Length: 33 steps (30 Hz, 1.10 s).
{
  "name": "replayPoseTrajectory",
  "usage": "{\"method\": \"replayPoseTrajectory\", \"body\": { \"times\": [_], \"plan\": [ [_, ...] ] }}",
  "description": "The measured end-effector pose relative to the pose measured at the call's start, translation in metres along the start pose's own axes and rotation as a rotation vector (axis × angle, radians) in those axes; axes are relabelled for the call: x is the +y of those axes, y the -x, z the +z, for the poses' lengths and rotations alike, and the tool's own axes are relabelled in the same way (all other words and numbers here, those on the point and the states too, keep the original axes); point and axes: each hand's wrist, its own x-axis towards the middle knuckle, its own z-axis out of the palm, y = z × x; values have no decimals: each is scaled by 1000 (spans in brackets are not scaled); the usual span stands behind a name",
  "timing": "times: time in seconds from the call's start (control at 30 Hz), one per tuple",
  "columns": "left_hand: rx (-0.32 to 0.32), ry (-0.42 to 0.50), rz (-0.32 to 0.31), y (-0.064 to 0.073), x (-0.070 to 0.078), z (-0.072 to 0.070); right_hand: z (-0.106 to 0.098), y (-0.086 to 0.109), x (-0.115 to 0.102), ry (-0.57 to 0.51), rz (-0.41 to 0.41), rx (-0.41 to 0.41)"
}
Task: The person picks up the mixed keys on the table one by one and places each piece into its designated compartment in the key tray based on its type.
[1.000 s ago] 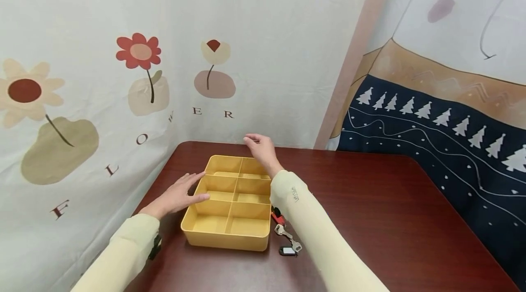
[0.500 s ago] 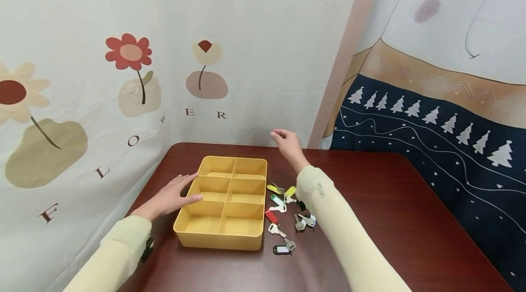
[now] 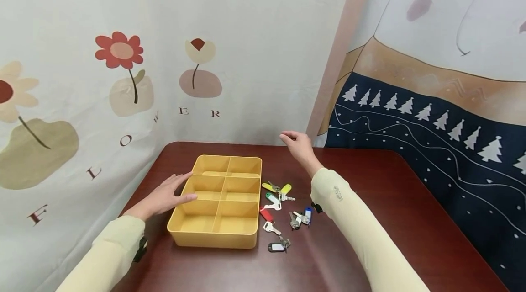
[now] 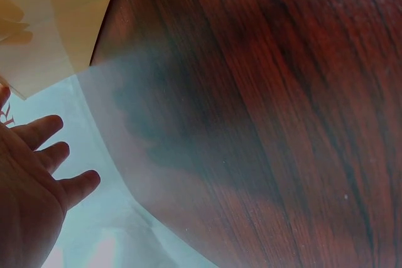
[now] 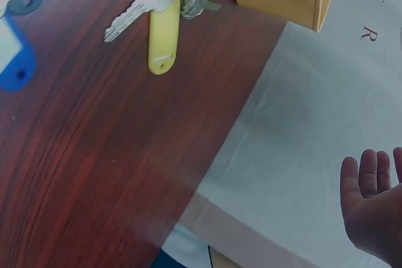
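Observation:
A yellow box [image 3: 211, 240] with several compartments stands on the dark red table. At its left rim is my left hand [image 3: 166, 196], fingers spread and fingertips right at the edge. My right hand [image 3: 300, 148] hovers beyond the keys, toward the table's far edge, its fingers loosely bent with nothing seen in them. Along the box's right side lie keys with coloured tags: a yellow tag [image 3: 269, 187], a green tag [image 3: 271, 198], a red tag [image 3: 266, 215], a black tag [image 3: 276, 247] and a blue tag [image 3: 308, 215]. The right wrist view shows another yellow tag [image 5: 163, 42] with a silver key [image 5: 135, 10].
A white cloth [image 3: 255, 77] printed with flowers and letters hangs behind and left of the table [image 3: 370, 219]. On the right hangs a dark blue cloth [image 3: 431, 155] with white trees.
My right hand has moved right from over the box's far corner, uncovering the keys. The left hand stays by the box rim, while the head view has turned slightly right.

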Motion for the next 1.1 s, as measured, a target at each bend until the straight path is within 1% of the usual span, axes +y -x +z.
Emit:
{"method": "replayPoseTrajectory", "body": {
  "times": [0.17,0.4,0.73,1.1],
  "plan": [
    [-4,4,-3,1,-1,-2,-7,3,3,-5,1,-23],
    [-4,16,-5,1,-3,1,-18,12,17,89,-33,-16],
    [-3,28,-5,1,-4,3,-36,30,41,166,-23,-15],
    [-3,22,-2,-1,-3,1,-51,57,64,232,-36,-44]
  ]
}}
